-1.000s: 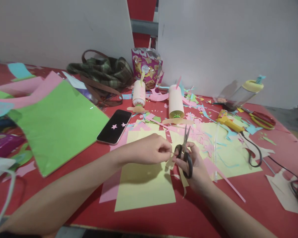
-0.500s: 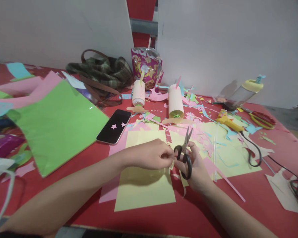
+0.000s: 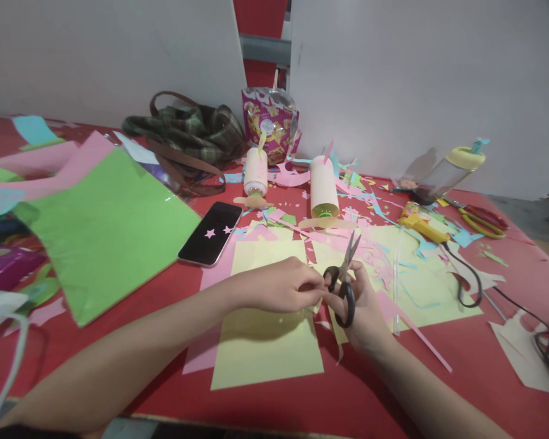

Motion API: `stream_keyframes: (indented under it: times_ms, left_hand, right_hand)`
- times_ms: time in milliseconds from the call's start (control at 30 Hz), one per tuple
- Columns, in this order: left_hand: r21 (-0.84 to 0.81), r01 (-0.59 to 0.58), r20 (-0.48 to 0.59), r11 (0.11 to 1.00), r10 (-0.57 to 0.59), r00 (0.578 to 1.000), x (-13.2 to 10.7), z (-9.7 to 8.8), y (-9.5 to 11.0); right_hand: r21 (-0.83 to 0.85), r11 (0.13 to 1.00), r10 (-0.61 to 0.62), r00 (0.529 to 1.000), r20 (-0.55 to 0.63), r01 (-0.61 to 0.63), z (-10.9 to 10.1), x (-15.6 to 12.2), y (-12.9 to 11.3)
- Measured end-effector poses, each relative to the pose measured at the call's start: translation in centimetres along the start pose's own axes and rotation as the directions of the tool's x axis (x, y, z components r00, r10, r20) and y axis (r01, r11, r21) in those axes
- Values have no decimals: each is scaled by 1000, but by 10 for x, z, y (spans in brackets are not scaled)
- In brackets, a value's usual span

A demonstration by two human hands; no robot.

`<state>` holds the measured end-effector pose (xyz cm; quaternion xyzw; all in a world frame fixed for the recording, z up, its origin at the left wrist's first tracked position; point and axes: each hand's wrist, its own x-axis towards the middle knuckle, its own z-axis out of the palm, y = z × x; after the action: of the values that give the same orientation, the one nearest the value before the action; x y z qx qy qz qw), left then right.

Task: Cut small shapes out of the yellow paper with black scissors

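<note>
Black-handled scissors [image 3: 346, 275], slightly parted, sit in the right hand [image 3: 365, 314] above the bench [image 3: 343, 399]; the left hand [image 3: 297, 286] is pinched narrow right beside it, though I cannot tell what it grips.

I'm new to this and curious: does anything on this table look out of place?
Two pink stars lie on the dark phone, seemingly an odd spot for cutouts. Paper scraps litter the table.

At the back of the red table [image 3: 370, 405], we see a dark plaid bag [image 3: 205, 134] beside an upright magenta snack packet [image 3: 269, 128]; nearer us, a black-screened phone [image 3: 200, 247] lies flat, and a white cable [image 3: 19, 350] curves far left.
</note>
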<state>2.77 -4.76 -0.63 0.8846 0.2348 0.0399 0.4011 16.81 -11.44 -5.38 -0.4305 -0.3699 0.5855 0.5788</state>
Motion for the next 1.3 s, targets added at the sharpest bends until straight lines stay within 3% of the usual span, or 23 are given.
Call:
stream_keyframes:
  times_ms: [167, 300, 500, 667, 1300]
  left_hand:
    - [-40, -22, -52, 999, 20, 998, 1, 1, -3]
    - [-59, -12, -157, 998, 2, 988, 1, -5, -3]
    - [-155, 22, -321, 988, -71, 944, -1, -15, -2]
    - [-200, 20, -327, 980, -86, 941, -2, -14, 0]
    - [-203, 75, -363, 976, -146, 920, -1, -3, 4]
  right_hand:
    - [7, 1000, -3, 1000, -6, 4, 0, -1, -1]
    - [-2, 1000, 25, 1000, 1, -25, -1, -1, -1]
    - [39, 996, 78, 986, 151, -85, -2, -3, 2]
    - [27, 994, 92, 965, 246, -102, -3, -6, 3]
    - [-14, 998, 59, 968, 245, -57, -2, -6, 0]
